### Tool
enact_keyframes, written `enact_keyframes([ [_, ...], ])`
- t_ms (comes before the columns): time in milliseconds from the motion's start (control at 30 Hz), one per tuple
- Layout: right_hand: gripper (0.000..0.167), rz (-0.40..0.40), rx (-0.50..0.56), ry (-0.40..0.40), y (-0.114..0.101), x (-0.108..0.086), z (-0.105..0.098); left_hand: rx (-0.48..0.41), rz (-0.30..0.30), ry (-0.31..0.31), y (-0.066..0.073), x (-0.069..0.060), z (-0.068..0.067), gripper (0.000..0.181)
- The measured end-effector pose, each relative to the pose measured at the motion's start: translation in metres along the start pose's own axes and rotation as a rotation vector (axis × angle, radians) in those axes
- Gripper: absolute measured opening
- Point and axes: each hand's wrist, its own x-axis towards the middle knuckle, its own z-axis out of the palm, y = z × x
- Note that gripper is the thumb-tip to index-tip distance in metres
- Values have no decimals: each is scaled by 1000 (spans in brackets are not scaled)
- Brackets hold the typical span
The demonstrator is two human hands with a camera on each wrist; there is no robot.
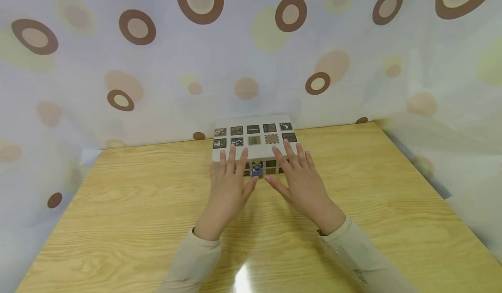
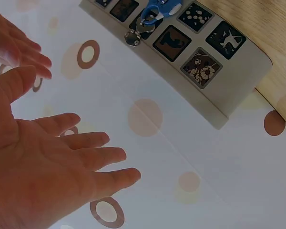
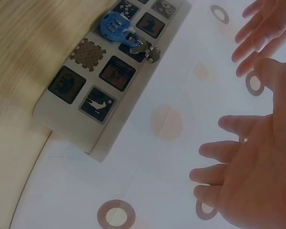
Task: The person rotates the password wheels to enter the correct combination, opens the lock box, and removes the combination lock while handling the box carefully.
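The box sits at the back of the worktop, clasp facing the person — probably for easy reach. The blue padlock hangs at its front, apparently hooked to the clasp to keep it fastened. Left hand and right hand angle inward, fingers spread — either side of the padlock, gripping nothing.

Long, pale beige sleeves are worn on both arms, the right one being marked with small, blurred dark lettering, while a dark item is partly covered by its cuff.
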Motion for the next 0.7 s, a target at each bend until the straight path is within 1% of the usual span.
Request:
enact_keyframes([
  [267,72,-6,39,34,3,4,6,0,22,11,-2,4,1,68],
  [467,66,-26,74,78,3,6,7,-16,41,19,-5,6,4,67],
  [700,59,-52,93,128,5,8,13,-9,35,6,-7,6,7,66],
])
